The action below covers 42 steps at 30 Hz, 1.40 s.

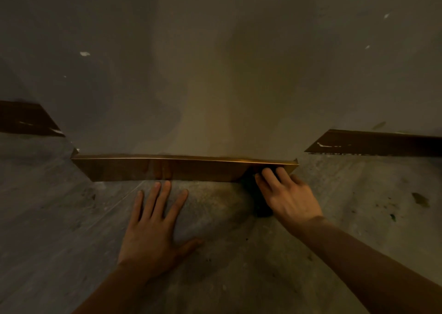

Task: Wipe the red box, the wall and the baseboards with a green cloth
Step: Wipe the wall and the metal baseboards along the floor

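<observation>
Right hand (287,194) presses a dark crumpled cloth (259,203) – too dim to call its colour – against the right end of the glossy brown baseboard strip (143,169), while the left hand (153,225) lies flat, fingers spread, empty on the grey concrete floor (71,242).

Pretty tight spot down there. The wall (215,62) and the glossy baseboard (148,169) closed off everything ahead, so no going forward. The left hand (153,227) lay flat, fingers spread, on the concrete floor (59,230), taking up the middle. The right hand (284,194) pressed a dark cloth (259,207) against the baseboard's right end. Floor out to the far left and far right was open.
</observation>
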Each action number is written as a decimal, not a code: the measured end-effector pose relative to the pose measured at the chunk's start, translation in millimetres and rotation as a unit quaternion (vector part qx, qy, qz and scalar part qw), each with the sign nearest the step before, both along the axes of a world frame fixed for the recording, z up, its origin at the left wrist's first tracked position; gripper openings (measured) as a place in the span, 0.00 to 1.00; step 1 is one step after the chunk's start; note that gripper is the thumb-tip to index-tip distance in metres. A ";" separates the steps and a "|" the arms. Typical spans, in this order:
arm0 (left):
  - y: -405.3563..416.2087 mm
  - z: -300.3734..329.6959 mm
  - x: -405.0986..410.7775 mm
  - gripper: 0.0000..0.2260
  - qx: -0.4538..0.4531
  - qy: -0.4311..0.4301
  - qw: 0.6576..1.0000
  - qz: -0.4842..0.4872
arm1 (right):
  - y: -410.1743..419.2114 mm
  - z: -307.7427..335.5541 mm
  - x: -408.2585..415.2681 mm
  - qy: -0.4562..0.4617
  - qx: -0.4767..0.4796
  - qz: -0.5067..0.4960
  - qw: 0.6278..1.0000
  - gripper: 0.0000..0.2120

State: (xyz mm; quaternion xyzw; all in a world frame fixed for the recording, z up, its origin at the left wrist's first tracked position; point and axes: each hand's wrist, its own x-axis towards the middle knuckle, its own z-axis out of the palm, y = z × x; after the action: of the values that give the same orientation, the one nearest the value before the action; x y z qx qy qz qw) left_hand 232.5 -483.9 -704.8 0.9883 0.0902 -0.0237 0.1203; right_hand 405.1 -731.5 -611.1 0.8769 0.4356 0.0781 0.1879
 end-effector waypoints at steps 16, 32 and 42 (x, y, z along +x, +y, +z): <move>-0.9 23.3 3.3 0.47 -0.021 0.044 0.999 -0.005 | 10.4 30.9 -43.4 0.087 0.144 -0.203 0.965 0.26; -14.3 100.0 19.3 0.47 -0.199 -0.086 0.971 -0.096 | 53.3 47.1 -90.7 0.302 0.352 -0.291 0.837 0.18; -5.3 130.3 12.7 0.27 -0.134 -0.158 0.969 -0.132 | 56.4 73.2 -99.0 0.492 0.483 -0.265 0.675 0.20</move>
State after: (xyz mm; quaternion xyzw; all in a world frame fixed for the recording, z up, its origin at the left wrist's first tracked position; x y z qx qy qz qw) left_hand 245.2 -489.2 -574.5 0.9577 -0.0655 0.1052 0.2597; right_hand 306.2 -675.1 -537.9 0.8359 0.1166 -0.2180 -0.4900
